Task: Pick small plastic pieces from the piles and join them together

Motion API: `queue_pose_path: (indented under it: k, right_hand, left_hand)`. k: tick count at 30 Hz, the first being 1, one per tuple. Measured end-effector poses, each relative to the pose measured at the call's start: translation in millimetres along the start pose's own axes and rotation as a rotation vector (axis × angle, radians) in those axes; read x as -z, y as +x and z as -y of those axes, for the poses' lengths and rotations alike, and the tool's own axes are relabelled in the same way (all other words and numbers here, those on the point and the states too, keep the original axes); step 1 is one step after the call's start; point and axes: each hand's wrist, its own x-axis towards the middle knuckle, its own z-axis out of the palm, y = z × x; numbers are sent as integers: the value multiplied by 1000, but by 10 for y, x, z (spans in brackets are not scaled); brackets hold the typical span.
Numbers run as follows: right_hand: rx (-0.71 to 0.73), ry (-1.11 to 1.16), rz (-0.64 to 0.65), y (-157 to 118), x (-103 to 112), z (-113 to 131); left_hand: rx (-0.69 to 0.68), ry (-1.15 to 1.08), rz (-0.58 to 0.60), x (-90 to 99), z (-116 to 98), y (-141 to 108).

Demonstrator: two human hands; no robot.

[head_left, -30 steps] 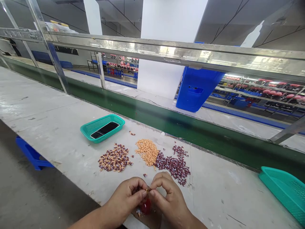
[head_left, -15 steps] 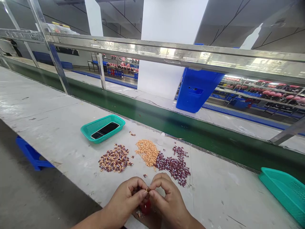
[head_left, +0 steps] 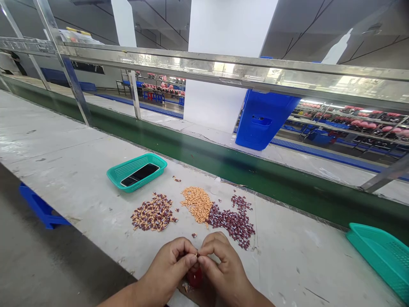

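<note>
"Grip check: what do your left hand [head_left: 171, 266] and right hand [head_left: 225, 266] have?"

"One tiny brownish piece [head_left: 197, 255], mostly hidden, pinched between both, nearer you than the heap of small orange pieces [head_left: 196, 204]; likely light, stiff and slippery, so hold its edges."

"Containers?"

"Beyond that heap, leftward, your teal perforated plastic basket [head_left: 120, 171] holds a black-screened phone [head_left: 143, 172]"

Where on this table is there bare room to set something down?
The grey tabletop looks mostly bare between the dark pile and the right teal basket, and to the left of the left teal basket. It's crowded just beyond the left hand and right hand, where the mixed pile, orange pile and dark pile cluster.
</note>
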Motion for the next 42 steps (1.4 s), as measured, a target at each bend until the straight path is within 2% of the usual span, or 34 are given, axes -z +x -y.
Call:
queue_pose_path:
  k: [3,5,8,9,10,13,15,17,21,25,30,37,42]
  right_hand:
    - [11,-64,53,20,40,-33]
    - [-31,-117,75,67,139,-120]
    - [-161,-344,-3,171,364,-332]
    - [-166,-481,-3,204,432,-404]
    - [-168,-526,8,231,483,-467]
    - [-163,-608,54,274,509,-571]
    - [-161,-658,78,280,447,-576]
    - [-162,-706,94,281,380,-557]
    - [-157,-765,129,270,346,-523]
    - [-148,-794,144,263,409,-516]
    - [-127,-798,178,276,436,-510]
    - [-114,-773,206,271,388,-546]
    - [-116,-726,163,276,369,-554]
  left_hand:
    - [-39,140,23,32,-10,4]
    - [-79,341,12,115,-48,34]
    - [-159,754,-91,385,-168,120]
    - [-184,868,-144,504,-222,152]
    - [-197,974,-201,626,-280,180]
    - [-171,1239,-261,911,-442,246]
    - [-200,1311,-257,963,-502,291]
    - [-286,1354,-197,892,-504,362]
    - [-468,1509,79,541,-385,604]
    - [-518,1570,221,209,-272,883]
    - [-511,1653,328,16,-227,1065]
    - [-446,1625,362,-18,-216,1090]
    - [-406,1445,239,52,-340,1058]
